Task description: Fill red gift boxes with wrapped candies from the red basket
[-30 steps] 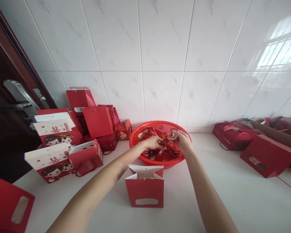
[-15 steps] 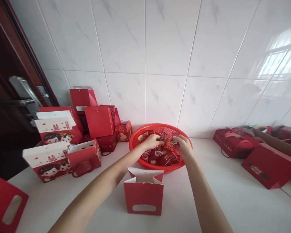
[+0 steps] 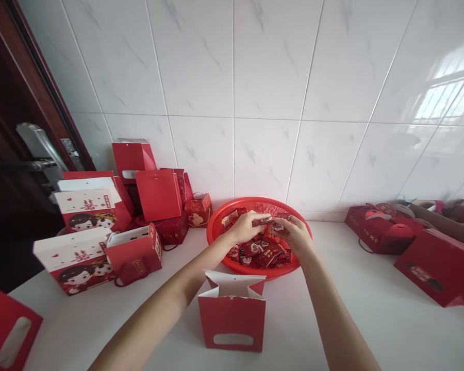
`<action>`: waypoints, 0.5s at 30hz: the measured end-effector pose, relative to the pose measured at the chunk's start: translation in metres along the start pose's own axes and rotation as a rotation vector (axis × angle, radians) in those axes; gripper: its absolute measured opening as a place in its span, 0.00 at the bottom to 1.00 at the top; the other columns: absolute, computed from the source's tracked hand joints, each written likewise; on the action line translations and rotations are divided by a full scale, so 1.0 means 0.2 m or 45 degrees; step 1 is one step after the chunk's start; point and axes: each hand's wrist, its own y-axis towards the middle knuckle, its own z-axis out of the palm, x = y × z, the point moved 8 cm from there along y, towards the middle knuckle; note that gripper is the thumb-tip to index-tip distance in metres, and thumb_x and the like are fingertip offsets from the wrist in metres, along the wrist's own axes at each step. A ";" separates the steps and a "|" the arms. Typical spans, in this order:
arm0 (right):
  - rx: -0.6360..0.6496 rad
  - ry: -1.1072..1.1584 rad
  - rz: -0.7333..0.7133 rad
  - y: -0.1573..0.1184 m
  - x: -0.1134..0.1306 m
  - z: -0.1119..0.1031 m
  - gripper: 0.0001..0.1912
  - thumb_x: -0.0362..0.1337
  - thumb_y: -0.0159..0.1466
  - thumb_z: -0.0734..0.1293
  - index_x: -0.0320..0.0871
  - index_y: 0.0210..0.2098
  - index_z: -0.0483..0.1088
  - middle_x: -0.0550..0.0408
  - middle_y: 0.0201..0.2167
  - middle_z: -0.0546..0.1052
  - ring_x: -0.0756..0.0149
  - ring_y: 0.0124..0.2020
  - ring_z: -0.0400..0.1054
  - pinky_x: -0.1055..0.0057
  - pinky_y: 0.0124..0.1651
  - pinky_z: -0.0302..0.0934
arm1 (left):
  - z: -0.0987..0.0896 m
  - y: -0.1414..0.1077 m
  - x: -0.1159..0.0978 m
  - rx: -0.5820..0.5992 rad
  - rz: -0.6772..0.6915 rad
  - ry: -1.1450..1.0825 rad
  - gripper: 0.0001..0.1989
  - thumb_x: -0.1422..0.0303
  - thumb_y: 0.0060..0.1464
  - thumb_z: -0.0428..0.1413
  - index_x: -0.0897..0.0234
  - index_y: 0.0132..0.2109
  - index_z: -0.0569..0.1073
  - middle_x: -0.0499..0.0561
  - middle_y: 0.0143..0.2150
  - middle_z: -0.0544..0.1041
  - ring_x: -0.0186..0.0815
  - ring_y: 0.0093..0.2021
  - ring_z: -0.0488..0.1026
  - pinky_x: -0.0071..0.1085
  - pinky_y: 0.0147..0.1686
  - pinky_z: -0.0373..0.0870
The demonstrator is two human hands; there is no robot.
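A red plastic basket (image 3: 212, 226) near the wall holds many small red packets (image 3: 268, 253). Over its middle, my left hand (image 3: 247, 226) is closed on a small packet (image 3: 263, 220) with light print. Just to the right, my right hand (image 3: 295, 234) pinches another dark red packet (image 3: 280, 226); the fingertips of both hands are close together. In front of the basket, between my forearms, a red paper gift box (image 3: 232, 317) stands upright with its top open and an oval cutout in its front.
Several red and white gift boxes (image 3: 158, 196) stand at the left, and part of a red box (image 3: 7, 330) shows at the near left. More red boxes (image 3: 436, 268) and a cardboard carton (image 3: 444, 226) are at the right. A tiled wall (image 3: 266, 154) rises behind.
My left hand has moved slightly right and my hands have come closer together. A packet now shows at my left fingertips. The view has shifted a little.
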 end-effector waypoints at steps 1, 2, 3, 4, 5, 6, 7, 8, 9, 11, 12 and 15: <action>-0.002 0.021 0.003 0.00 0.00 0.00 0.14 0.35 0.45 0.80 0.44 0.25 0.71 0.57 0.27 0.76 0.64 0.32 0.75 0.66 0.39 0.77 | -0.01 0.00 0.00 -0.016 -0.018 0.007 0.24 0.76 0.54 0.58 0.60 0.58 0.78 0.56 0.54 0.78 0.42 0.53 0.76 0.37 0.59 0.69; -0.009 0.038 0.008 0.00 -0.01 -0.01 0.14 0.33 0.44 0.79 0.44 0.24 0.70 0.58 0.26 0.76 0.65 0.31 0.74 0.66 0.39 0.76 | -0.01 0.00 0.00 -0.028 -0.032 -0.003 0.26 0.77 0.53 0.58 0.61 0.59 0.77 0.56 0.55 0.77 0.42 0.53 0.77 0.37 0.58 0.70; -0.016 0.050 0.012 0.01 -0.01 -0.01 0.13 0.32 0.43 0.78 0.44 0.23 0.70 0.58 0.25 0.76 0.65 0.31 0.74 0.66 0.39 0.76 | -0.02 0.00 0.00 -0.037 -0.040 -0.027 0.26 0.77 0.52 0.59 0.61 0.59 0.77 0.56 0.55 0.76 0.42 0.53 0.77 0.37 0.58 0.70; -0.025 0.056 0.012 0.01 -0.01 -0.01 0.13 0.30 0.42 0.76 0.44 0.23 0.70 0.59 0.25 0.76 0.66 0.31 0.73 0.67 0.39 0.76 | -0.02 0.00 0.00 -0.047 -0.042 -0.063 0.25 0.75 0.53 0.59 0.61 0.59 0.78 0.57 0.55 0.76 0.42 0.52 0.77 0.37 0.57 0.71; -0.030 0.057 0.011 0.01 -0.01 -0.01 0.12 0.30 0.41 0.76 0.44 0.22 0.69 0.59 0.24 0.75 0.66 0.30 0.73 0.67 0.39 0.76 | -0.02 0.00 -0.01 -0.059 -0.039 -0.100 0.23 0.73 0.55 0.60 0.62 0.58 0.78 0.57 0.55 0.77 0.42 0.52 0.77 0.37 0.56 0.72; -0.031 0.051 0.013 0.01 -0.01 -0.01 0.12 0.29 0.41 0.75 0.44 0.23 0.69 0.59 0.24 0.76 0.65 0.31 0.73 0.67 0.39 0.76 | -0.03 0.00 -0.01 -0.072 -0.033 -0.138 0.20 0.71 0.56 0.60 0.63 0.57 0.79 0.58 0.55 0.77 0.42 0.52 0.78 0.37 0.56 0.73; -0.031 0.042 0.015 0.01 -0.01 -0.01 0.12 0.29 0.41 0.75 0.44 0.23 0.70 0.59 0.25 0.76 0.65 0.31 0.73 0.67 0.39 0.76 | -0.03 0.00 -0.01 -0.082 -0.024 -0.173 0.19 0.69 0.58 0.60 0.64 0.56 0.79 0.58 0.55 0.78 0.43 0.52 0.78 0.38 0.55 0.74; -0.032 0.032 0.019 0.00 -0.01 -0.01 0.12 0.28 0.41 0.74 0.44 0.23 0.69 0.58 0.25 0.76 0.65 0.31 0.73 0.67 0.39 0.76 | -0.03 0.00 -0.02 -0.084 -0.017 -0.204 0.18 0.67 0.59 0.60 0.65 0.55 0.79 0.59 0.56 0.78 0.43 0.52 0.78 0.38 0.54 0.75; -0.033 0.026 0.022 0.00 -0.01 -0.01 0.12 0.28 0.42 0.75 0.44 0.23 0.69 0.58 0.25 0.76 0.65 0.32 0.74 0.67 0.39 0.76 | -0.03 0.00 -0.02 -0.079 -0.015 -0.230 0.17 0.67 0.59 0.60 0.65 0.54 0.79 0.59 0.56 0.79 0.43 0.52 0.78 0.38 0.53 0.75; -0.041 0.020 0.025 0.00 -0.01 -0.01 0.13 0.29 0.43 0.76 0.44 0.24 0.69 0.58 0.26 0.76 0.64 0.33 0.74 0.67 0.39 0.76 | -0.02 0.01 -0.03 -0.042 -0.014 -0.270 0.16 0.67 0.59 0.61 0.66 0.53 0.79 0.58 0.55 0.81 0.44 0.53 0.78 0.39 0.53 0.76; -0.046 0.019 0.019 0.00 -0.01 -0.01 0.13 0.31 0.44 0.77 0.44 0.25 0.70 0.57 0.26 0.77 0.63 0.33 0.75 0.67 0.38 0.76 | -0.01 0.01 -0.03 -0.018 -0.014 -0.282 0.16 0.68 0.58 0.61 0.66 0.53 0.80 0.58 0.55 0.81 0.44 0.53 0.78 0.39 0.54 0.75; -0.053 0.001 -0.009 -0.01 0.01 -0.02 0.15 0.36 0.44 0.80 0.44 0.27 0.71 0.57 0.27 0.77 0.63 0.33 0.75 0.67 0.36 0.75 | 0.00 0.01 -0.03 0.027 -0.030 -0.323 0.15 0.69 0.57 0.62 0.67 0.52 0.80 0.58 0.55 0.81 0.46 0.54 0.78 0.40 0.54 0.75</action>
